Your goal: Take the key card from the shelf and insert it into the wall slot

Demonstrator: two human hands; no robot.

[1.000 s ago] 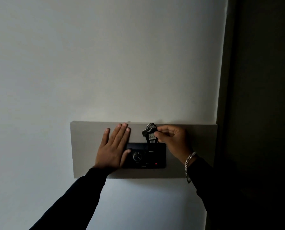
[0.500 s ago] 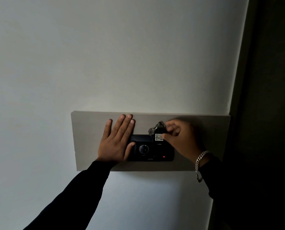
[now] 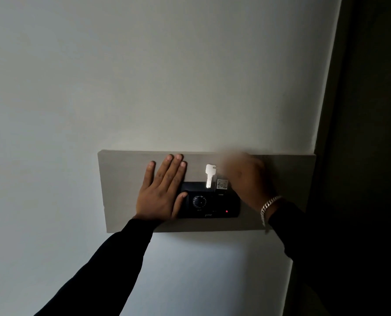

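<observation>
The key card [image 3: 222,184], a small tag with a handwritten number label, stands upright in the top of the black wall slot unit [image 3: 209,202]. A silver key [image 3: 209,175] on its ring hangs beside it, brightly lit. My right hand [image 3: 245,179] is just right of the card and blurred by motion, so I cannot see whether its fingers still touch the card. My left hand [image 3: 163,192] lies flat and open on the grey wall panel [image 3: 119,179], its thumb on the unit's left edge.
The unit has a round dial [image 3: 199,201] and a red light [image 3: 226,211]. The panel sits on a white wall. A dark doorway or recess [image 3: 363,133] fills the right side. A silver bracelet [image 3: 268,205] circles my right wrist.
The card has gone down into the top of the unit. The key has swung out to the left and hangs free. My right hand has shifted right; my left hand stayed flat.
</observation>
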